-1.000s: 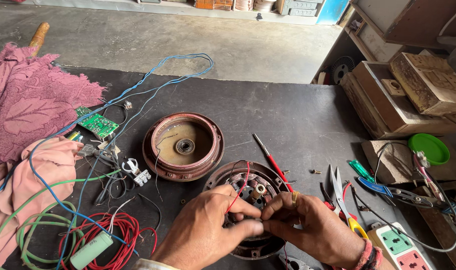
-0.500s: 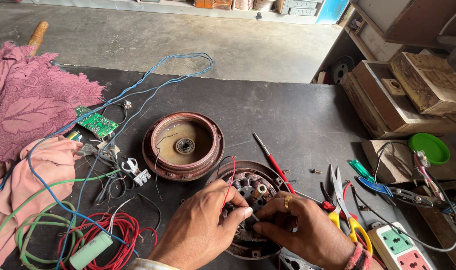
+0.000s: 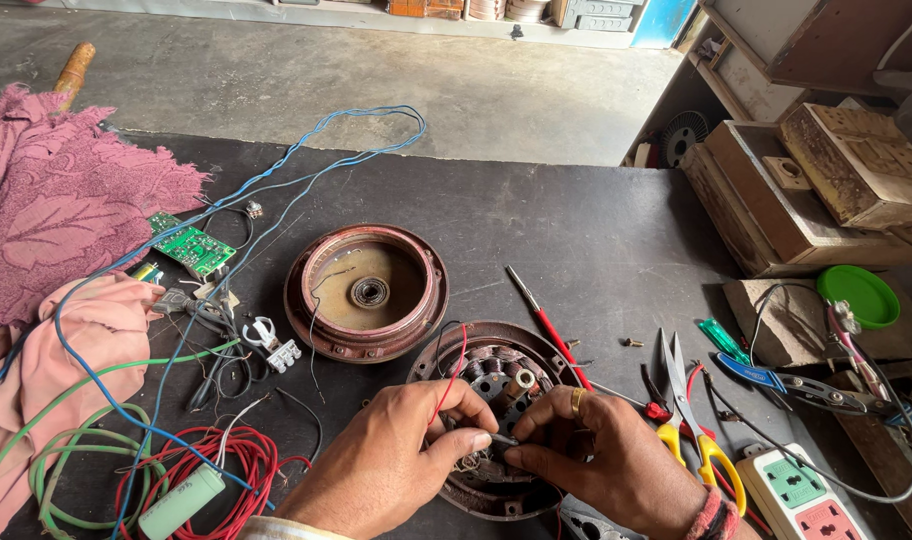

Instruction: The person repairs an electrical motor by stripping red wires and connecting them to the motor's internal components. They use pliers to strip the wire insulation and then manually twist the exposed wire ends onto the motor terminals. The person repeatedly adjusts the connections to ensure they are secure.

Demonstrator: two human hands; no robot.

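Both hands, the left hand (image 3: 396, 455) and right hand (image 3: 601, 460), pinch thin wires in a tight grip over the open round motor (image 3: 501, 395) on the dark worktop (image 3: 576, 230), its cover (image 3: 366, 290) already off beside it.

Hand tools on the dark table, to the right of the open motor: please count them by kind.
Screwdriver with red handle: 1
Scissors with yellow handles: 1
Green tester screwdriver: 1
Pliers with blue handles: 1
Total: 4

Both hands, left hand and right hand, rest on the motor stator.
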